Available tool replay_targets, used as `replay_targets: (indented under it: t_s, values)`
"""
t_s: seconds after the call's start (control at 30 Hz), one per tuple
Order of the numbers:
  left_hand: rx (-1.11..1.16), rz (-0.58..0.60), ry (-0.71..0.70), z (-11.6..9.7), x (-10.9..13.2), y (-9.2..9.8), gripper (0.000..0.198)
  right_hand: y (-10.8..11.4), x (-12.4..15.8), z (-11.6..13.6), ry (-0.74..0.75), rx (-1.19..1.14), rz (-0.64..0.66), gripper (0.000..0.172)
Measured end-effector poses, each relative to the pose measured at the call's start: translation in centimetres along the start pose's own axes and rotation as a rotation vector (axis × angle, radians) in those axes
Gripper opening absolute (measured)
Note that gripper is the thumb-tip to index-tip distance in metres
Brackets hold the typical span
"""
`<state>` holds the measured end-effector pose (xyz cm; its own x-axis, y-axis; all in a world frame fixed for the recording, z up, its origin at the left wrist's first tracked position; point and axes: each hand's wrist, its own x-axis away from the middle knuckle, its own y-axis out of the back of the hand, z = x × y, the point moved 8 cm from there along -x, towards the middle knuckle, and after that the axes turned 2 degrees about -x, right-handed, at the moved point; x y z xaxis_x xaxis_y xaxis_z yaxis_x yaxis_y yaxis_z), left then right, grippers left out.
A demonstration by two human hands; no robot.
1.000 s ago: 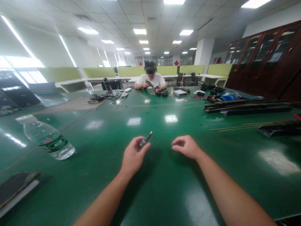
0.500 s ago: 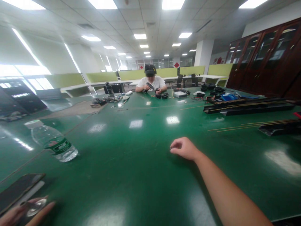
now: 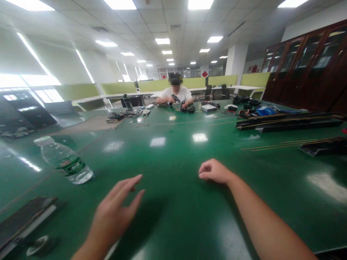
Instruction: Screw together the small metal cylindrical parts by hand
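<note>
A glossy green table (image 3: 168,202) spans the lower view. Toward half past seven from its centre, the left hand (image 3: 116,206) hangs empty, fingers extended and thumb spread well away. At four o'clock the right hand (image 3: 215,171) is loosely curled, thumb and forefinger near together — whether they pinch anything is too small to tell. Between eight and nine stands a clear bottle (image 3: 69,164), green-labelled and white-capped; at eight, a dark flat slab (image 3: 23,218) with a paler layer beneath. Smallest, just off the slab's five o'clock — eight from the left hand — sits a round part (image 3: 38,245), blurred, pale and shiny-rimmed.
</note>
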<state>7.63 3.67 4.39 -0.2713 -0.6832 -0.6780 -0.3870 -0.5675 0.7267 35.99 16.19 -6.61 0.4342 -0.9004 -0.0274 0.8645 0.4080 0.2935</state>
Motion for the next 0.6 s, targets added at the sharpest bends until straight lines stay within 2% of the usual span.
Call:
replay_targets:
  t_s: [0.07, 0.13, 0.2, 0.27, 0.33, 0.47, 0.53, 0.6]
  values:
    - [0.106, 0.209, -0.138, -4.6, -1.6, -5.2, 0.049, 0.0, -0.1, -0.3, -0.011, -0.033, 0.008, 0.02]
    - [0.176, 0.36, -0.264, -8.9, -3.1, -9.7, 0.053, -0.1, -0.2, -0.4, -0.002, -0.058, 0.025, 0.017]
    - [0.221, 0.439, -0.343, -12.0, -4.4, -12.9, 0.051, -0.3, -0.2, -0.3, 0.025, -0.061, 0.049, 0.01]
    - [0.247, 0.462, -0.355, -13.5, -5.4, -14.9, 0.035, -0.4, -0.3, -0.2, 0.058, -0.055, 0.072, 0.003]
    - [0.262, 0.454, -0.31, -13.7, -6.1, -16.0, 0.023, -0.3, -0.4, -0.2, 0.075, -0.041, 0.075, 0.003]
    - [0.267, 0.465, -0.23, -12.7, -6.3, -16.6, 0.021, -0.5, -0.4, -0.1, 0.049, 0.004, 0.073, 0.007]
    - [0.276, 0.485, -0.204, -11.5, -6.2, -16.0, 0.023, -0.6, -0.2, 0.0, 0.023, -0.002, 0.075, 0.01]
    - [0.299, 0.464, -0.144, -9.4, -5.8, -14.0, 0.023, -0.5, -0.1, 0.1, 0.002, -0.012, 0.065, 0.02]
